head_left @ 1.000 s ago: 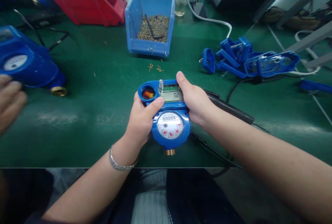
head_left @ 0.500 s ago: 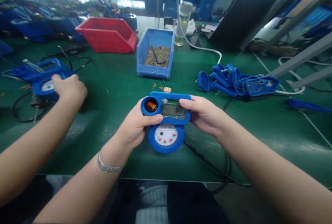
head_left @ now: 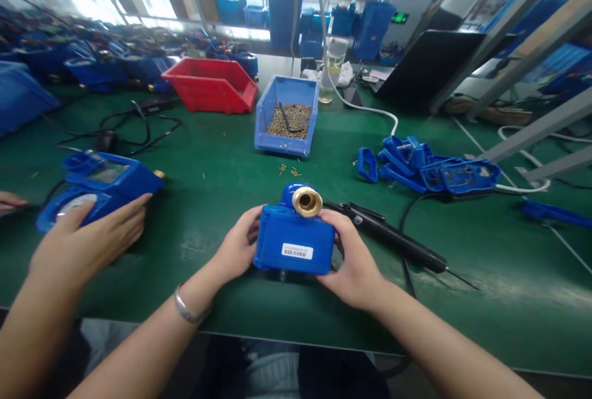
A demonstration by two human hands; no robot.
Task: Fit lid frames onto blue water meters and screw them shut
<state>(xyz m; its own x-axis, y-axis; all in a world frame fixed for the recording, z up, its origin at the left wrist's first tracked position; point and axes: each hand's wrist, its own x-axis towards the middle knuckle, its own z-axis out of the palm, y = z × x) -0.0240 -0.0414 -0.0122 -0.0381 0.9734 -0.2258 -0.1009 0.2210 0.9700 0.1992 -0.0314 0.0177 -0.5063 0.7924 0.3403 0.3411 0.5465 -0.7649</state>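
A blue water meter [head_left: 272,235] is between my two hands, low over the green table. Its barcode label and threaded brass end face me, and its dial is hidden. My left hand [head_left: 238,248], with a silver bracelet at the wrist, is closed on the meter's left side. On the opposite side, my right hand [head_left: 354,263] grips it with the thumb low and the fingers near the brass end. Just right of that hand lies a black electric screwdriver [head_left: 398,238] with a long thin bit. Loose brass screws [head_left: 289,170] are scattered beyond the meter.
A blue bin [head_left: 285,143] of small screws and a red bin [head_left: 213,87] stand farther back. Blue plastic housings [head_left: 430,164] are piled at right. At left, a co-worker's hand [head_left: 87,232] rests on another blue meter [head_left: 108,177]. Cables cross the table.
The water meter has been turned, so its display and dial no longer face me. Both my hands have shifted their hold. The screwdriver now shows at right. The co-worker's meter has turned.
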